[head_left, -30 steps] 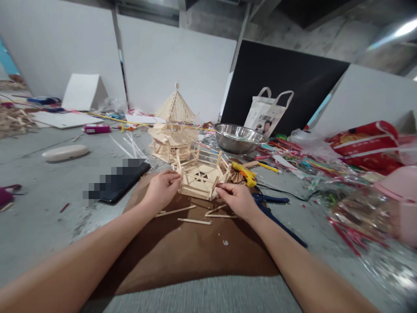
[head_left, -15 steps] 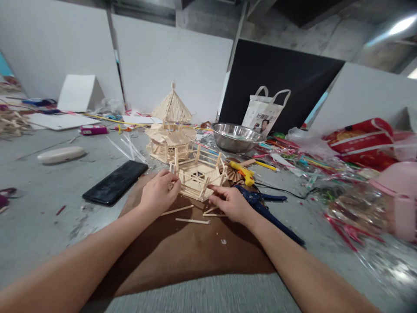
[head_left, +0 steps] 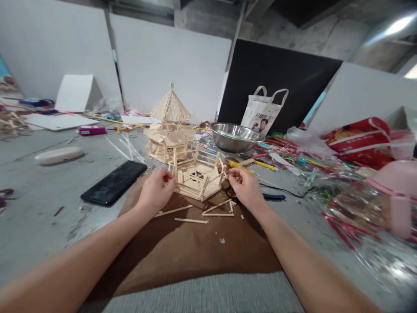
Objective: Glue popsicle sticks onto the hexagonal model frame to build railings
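A six-sided frame of thin wooden sticks (head_left: pixel 195 191), with low railings and corner posts, rests on brown paper (head_left: pixel 202 252). My left hand (head_left: pixel 157 189) is closed at the frame's left edge, thumb and fingers against it. At the right corner my right hand (head_left: pixel 246 188) pinches the frame's edge between thumb and fingertips. Loose sticks (head_left: pixel 191 221) lie on the paper in front, some forming a triangle (head_left: pixel 218 214). Behind stands a pagoda-like stick model (head_left: pixel 171 141) with a pointed roof. My right hand partly hides a blue-handled tool (head_left: pixel 274 197).
A black phone (head_left: pixel 114 182) and a white oblong case (head_left: pixel 59 155) lie to the left. Behind the right hand are a yellow glue gun (head_left: pixel 239 166) and a steel bowl (head_left: pixel 237 138). A pink-lidded bottle (head_left: pixel 395 191) and plastic scraps crowd the right.
My right hand has moved right and slightly up, from the frame's front right side to its right corner, uncovering the stick triangle. My left hand stays at the left edge.
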The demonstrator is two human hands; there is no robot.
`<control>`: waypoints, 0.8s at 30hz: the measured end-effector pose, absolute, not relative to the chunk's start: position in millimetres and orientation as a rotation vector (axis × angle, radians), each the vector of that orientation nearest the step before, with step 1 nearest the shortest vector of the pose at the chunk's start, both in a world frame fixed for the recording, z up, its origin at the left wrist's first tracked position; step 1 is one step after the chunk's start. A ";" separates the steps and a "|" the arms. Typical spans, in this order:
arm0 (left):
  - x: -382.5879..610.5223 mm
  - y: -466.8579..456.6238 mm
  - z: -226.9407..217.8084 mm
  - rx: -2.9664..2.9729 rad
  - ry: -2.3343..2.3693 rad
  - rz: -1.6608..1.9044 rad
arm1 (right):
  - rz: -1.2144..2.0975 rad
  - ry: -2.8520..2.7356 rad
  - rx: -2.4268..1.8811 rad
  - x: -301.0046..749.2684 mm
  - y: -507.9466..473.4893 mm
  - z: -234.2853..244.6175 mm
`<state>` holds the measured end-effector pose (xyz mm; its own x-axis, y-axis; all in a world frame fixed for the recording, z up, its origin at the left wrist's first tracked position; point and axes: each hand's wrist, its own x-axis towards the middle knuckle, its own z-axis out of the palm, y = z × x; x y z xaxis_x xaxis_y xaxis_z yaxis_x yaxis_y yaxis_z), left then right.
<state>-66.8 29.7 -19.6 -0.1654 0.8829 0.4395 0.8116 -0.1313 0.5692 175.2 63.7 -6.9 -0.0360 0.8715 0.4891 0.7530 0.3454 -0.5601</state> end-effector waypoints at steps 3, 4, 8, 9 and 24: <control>-67.8 29.9 -19.1 1.906 2.024 1.133 | 0.294 -1.798 -1.363 176.1 68.8 -15.6; -68.1 30.0 -19.0 1.892 2.036 1.123 | 0.348 -1.808 -1.352 176.1 69.7 -17.8; -69.1 30.4 -19.1 1.889 2.065 1.097 | 0.539 -1.823 -1.334 174.1 69.2 -20.1; -69.3 30.5 -19.1 1.891 2.067 1.091 | 0.584 -1.810 -1.328 173.2 68.4 -19.3; -71.6 28.5 -17.7 1.929 2.137 0.935 | 1.044 -1.606 -1.264 165.9 63.6 -12.1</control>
